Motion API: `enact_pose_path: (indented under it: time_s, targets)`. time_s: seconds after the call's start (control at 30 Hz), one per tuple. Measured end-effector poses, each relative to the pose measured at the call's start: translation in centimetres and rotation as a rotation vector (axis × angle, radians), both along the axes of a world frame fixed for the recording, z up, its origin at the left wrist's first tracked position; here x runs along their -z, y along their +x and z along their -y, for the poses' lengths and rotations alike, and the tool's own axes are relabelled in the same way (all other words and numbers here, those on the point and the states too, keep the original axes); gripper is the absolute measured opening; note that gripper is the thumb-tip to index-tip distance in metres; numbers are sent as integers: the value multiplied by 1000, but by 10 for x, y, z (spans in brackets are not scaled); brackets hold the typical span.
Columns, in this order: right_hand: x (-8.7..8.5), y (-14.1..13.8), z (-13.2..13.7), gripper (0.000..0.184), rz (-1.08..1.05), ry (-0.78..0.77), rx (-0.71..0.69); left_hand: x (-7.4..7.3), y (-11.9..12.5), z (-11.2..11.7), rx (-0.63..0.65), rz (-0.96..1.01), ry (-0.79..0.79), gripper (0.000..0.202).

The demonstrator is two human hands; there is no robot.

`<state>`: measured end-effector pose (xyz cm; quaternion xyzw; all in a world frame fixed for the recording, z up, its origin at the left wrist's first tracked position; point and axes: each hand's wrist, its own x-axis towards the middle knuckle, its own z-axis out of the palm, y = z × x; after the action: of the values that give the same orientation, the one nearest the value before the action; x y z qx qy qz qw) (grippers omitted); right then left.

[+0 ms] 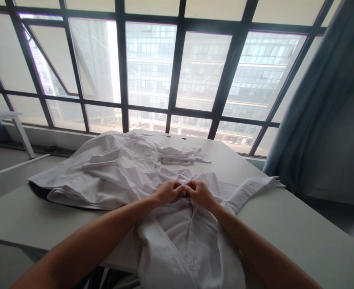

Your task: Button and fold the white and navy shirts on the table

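A white shirt (180, 237) lies front-up on the pale table (300, 228), its lower part hanging over the near edge and one sleeve (252, 188) stretched to the right. My left hand (167, 191) and my right hand (199, 193) meet at the shirt's collar end, knuckles almost touching. Both are closed in a pinch on the fabric of the front placket. What exactly sits between the fingertips is too small to make out.
A heap of several white garments (104, 168) covers the table's left and middle, with a dark item under its left edge. A large window with dark frames (177, 80) is behind. A blue-grey curtain (324, 112) hangs at right. A white table leg (23, 136) stands far left.
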<state>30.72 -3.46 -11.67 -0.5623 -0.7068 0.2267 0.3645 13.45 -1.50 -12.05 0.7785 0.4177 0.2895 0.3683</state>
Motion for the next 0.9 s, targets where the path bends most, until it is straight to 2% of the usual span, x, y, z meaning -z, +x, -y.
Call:
enact_pose_path:
  time_s: [0.1, 0.3, 0.43, 0.6, 0.67, 0.73, 0.83, 0.9]
  targets:
    - [3, 0, -2, 17, -53, -59, -19, 6, 2, -3, -22, 58, -36, 33]
    - [-1, -4, 0, 14, 63, -15, 1, 6, 3, -4, -86, -1, 90, 25]
    - [-3, -4, 0, 17, 115, 24, 4, 4, 5, -3, -104, 47, 143, 20]
    - [-2, 10, -9, 16, 423, 65, 83, 7, 7, 0, 7, 174, 166, 12]
    - [-6, 22, -13, 18, 512, 66, 150, 3, 6, 0, 52, 223, 148, 11]
    - [-14, 38, -16, 20, 564, 50, 246, -6, -1, -3, 41, 263, 151, 10]
    - [-26, 63, -20, 22, 610, 35, 415, -22, -22, -15, -77, 295, 205, 10]
    - [-30, 78, -23, 22, 590, 33, 443, -31, -39, -24, -184, 223, 262, 13]
